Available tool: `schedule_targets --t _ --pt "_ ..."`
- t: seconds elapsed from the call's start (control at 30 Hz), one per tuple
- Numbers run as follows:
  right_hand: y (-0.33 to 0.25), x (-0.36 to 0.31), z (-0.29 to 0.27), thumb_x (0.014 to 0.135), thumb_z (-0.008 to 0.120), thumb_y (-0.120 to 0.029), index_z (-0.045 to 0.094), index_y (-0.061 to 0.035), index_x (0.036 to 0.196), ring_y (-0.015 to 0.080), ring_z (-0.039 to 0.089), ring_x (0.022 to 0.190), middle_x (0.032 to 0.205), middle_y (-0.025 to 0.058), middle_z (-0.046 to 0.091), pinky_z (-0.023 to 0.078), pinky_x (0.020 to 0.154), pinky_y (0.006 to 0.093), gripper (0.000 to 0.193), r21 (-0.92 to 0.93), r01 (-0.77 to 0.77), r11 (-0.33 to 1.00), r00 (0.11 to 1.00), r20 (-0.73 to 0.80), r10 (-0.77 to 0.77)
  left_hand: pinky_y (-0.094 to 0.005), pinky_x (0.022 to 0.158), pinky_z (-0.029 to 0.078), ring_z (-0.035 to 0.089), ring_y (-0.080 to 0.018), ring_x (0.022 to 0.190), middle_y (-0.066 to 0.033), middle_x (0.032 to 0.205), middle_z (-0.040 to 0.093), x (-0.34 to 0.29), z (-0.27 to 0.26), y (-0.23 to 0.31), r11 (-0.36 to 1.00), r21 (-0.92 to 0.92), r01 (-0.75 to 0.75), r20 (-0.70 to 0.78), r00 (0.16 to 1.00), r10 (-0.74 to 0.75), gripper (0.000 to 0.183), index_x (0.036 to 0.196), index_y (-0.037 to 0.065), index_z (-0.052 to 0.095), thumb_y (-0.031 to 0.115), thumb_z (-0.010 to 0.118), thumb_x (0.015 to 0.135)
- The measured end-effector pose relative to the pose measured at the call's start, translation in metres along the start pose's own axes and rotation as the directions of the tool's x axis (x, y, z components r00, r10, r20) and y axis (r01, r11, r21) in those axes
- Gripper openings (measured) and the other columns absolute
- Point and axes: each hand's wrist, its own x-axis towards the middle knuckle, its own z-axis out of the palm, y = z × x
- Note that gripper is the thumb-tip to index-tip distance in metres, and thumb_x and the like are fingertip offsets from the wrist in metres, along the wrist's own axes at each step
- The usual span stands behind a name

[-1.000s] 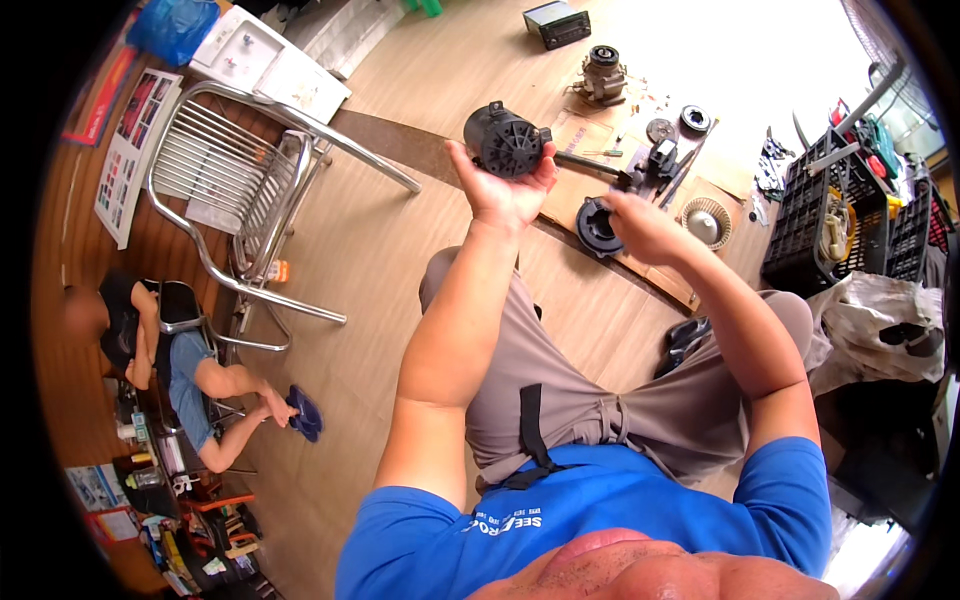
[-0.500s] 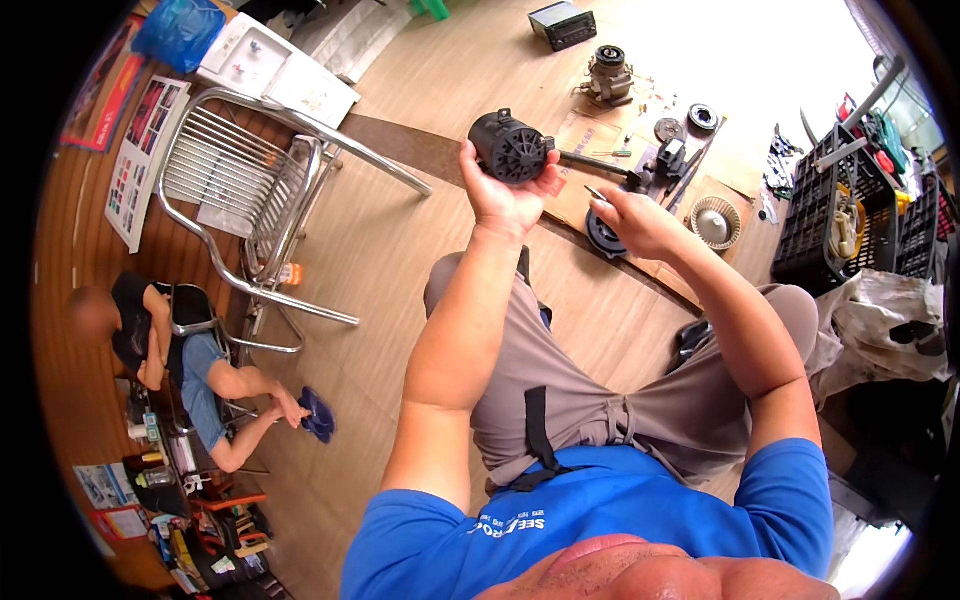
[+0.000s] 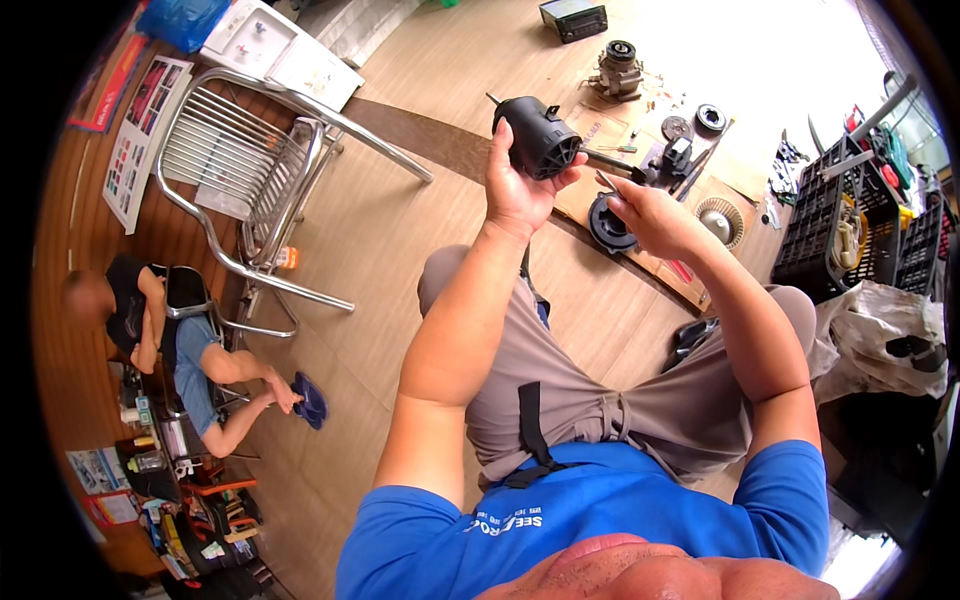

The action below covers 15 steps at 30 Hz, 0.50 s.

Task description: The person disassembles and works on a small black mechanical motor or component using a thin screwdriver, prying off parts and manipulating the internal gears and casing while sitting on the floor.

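A black cylindrical blower motor (image 3: pixel 533 135) rests in my left hand (image 3: pixel 518 198), the fingers wrapped round its underside. Its thin shaft points up and left, and its ribbed end faces the lower right. Close by on the right, my right hand (image 3: pixel 652 218) pinches a thin metal tool (image 3: pixel 606 182) whose kind I cannot make out. The tool's tip is near the motor but apart from it. Just below that tip lies a round black flange (image 3: pixel 607 225) on the cardboard (image 3: pixel 740 165). A pale fan wheel (image 3: pixel 719 222) sits right of my right hand.
Beyond my hands stand a metal compressor (image 3: pixel 616 72) and a car radio (image 3: pixel 575 20). A pulley (image 3: pixel 709 120) lies on the cardboard. Black plastic crates (image 3: pixel 822 220) with tools are at the right. Left are a metal bench (image 3: pixel 215 150) and a seated person (image 3: pixel 190 345).
My left hand has turned the motor, so its shaft now shows and its slotted end faces lower right. My right hand has shifted slightly right, still pinching the thin tool.
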Motion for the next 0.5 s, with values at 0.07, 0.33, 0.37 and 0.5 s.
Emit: schedule_targets --t 0.07,0.33,0.37,0.5 --pt "-0.018 -0.002 -0.006 0.103 0.044 -0.028 0.049 -0.0111 0.136 0.0215 0.060 0.071 0.074 0.0140 0.058 0.049 0.069 0.0361 0.038 0.084 -0.085 0.993 0.996 0.036 0.083 -0.0444 0.072 0.059 0.068 -0.0365 0.086 -0.0150 0.101 0.067 0.000 0.001 -0.001 1.000 0.002 -0.012 0.013 1.000 0.012 0.071 0.126 0.006 0.054 0.065 0.051 0.087" --pt "0.001 -0.001 0.000 0.102 0.046 -0.019 0.052 -0.0046 0.129 0.0128 0.052 0.066 0.072 0.0038 0.052 0.045 0.061 0.0298 0.032 0.245 0.108 0.963 0.993 -0.080 -0.091 -0.0518 0.081 0.057 0.062 -0.0470 0.100 -0.0235 0.111 0.062 0.005 -0.001 -0.002 0.990 -0.135 0.028 0.015 1.000 -0.026 0.076 0.126 0.004 0.052 0.068 0.048 0.087" --pt "-0.005 -0.002 -0.005 0.102 0.046 -0.018 0.053 -0.0038 0.129 0.0117 0.051 0.065 0.072 0.0029 0.052 0.045 0.060 0.0287 0.031 0.274 0.041 0.961 0.999 -0.018 -0.037 -0.0522 0.081 0.057 0.062 -0.0474 0.100 -0.0237 0.111 0.062 0.005 0.001 -0.003 0.985 -0.168 0.032 0.003 0.999 -0.032 0.075 0.126 0.004 0.052 0.068 0.048 0.087" --pt "-0.023 -0.009 -0.012 0.103 0.045 -0.015 0.055 -0.0026 0.129 0.0063 0.049 0.054 0.065 -0.0013 0.050 0.043 0.050 0.0244 0.031 0.470 -0.056 0.881 0.997 0.079 0.022 -0.0525 0.081 0.056 0.063 -0.0447 0.098 -0.0202 0.109 0.064 0.006 -0.001 -0.004 0.971 -0.234 0.046 -0.025 0.998 -0.054 0.074 0.122 0.006 0.054 0.070 0.044 0.087"
